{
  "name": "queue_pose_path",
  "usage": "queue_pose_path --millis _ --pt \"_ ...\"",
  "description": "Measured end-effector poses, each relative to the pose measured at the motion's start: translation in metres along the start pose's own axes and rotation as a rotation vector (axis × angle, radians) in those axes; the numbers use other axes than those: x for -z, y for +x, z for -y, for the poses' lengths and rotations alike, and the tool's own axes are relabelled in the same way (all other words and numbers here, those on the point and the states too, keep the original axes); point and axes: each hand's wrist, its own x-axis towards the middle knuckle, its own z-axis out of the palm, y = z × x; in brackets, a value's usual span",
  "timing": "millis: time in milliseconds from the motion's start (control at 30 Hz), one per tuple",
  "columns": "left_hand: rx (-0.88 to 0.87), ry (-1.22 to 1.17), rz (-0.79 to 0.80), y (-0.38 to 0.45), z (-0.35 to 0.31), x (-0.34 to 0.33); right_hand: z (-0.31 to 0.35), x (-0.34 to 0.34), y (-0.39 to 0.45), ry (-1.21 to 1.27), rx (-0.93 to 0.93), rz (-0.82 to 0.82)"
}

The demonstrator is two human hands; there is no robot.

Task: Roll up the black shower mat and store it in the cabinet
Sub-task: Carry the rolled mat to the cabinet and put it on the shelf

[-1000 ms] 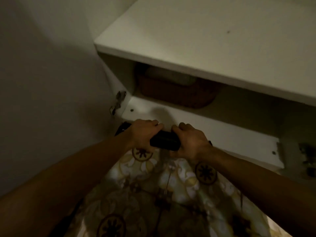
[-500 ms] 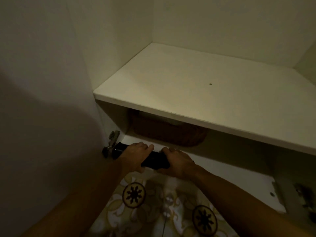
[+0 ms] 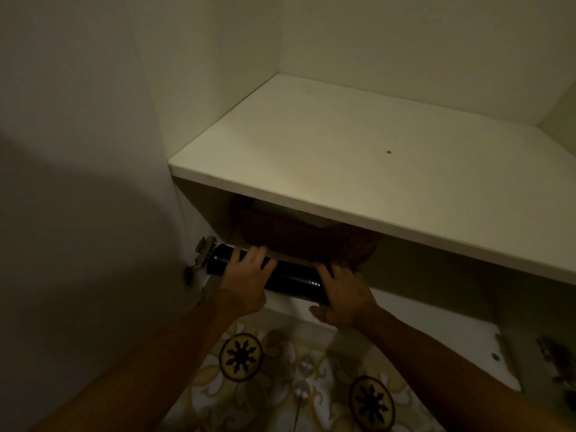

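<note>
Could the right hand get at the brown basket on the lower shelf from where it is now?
Probably yes. The right hand rests on the rolled black mat just in front of the brown basket, fingertips near its base. Nothing stands between them, though the upper shelf overhangs the basket.

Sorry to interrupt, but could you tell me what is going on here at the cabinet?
A person is putting a rolled-up black shower mat into the lower compartment of a white cabinet. The left hand grips the roll near its left end, and the right hand holds its right end. The roll lies across the front edge of the bottom shelf, just in front of a dark brown basket already stored there. The upper shelf is bare. A patterned floor shows below the arms.
</note>
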Motion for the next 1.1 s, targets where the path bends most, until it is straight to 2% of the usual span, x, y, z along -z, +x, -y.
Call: queue_pose_path --millis 167,367,467,633,800,967,1100 --pt "0.09 0.016 0.097 0.012 0.001 -0.002 -0.007 0.008 -0.001 0.044 -0.01 -0.025" --pt "0.116 0.006 0.109 0.013 0.001 -0.007 -0.014 0.022 0.005 0.209 0.031 0.161" --pt "0.113 -0.003 0.105 0.012 0.004 -0.004 -0.015 0.021 0.002 0.269 0.05 0.152" --pt "0.127 0.039 -0.014 0.01 -0.006 0.006 -0.002 0.007 -0.002 0.016 -0.023 -0.012" --pt "0.079 0.172 -0.129 0.008 -0.005 0.007 0.006 -0.002 0.003 -0.068 -0.056 -0.018" --pt "0.202 0.129 -0.001 0.015 -0.005 -0.002 0.0 0.003 0.013 0.006 -0.073 0.059" --pt "0.203 0.122 0.004 0.014 -0.006 0.0 0.005 0.003 0.013 -0.007 -0.096 0.079"
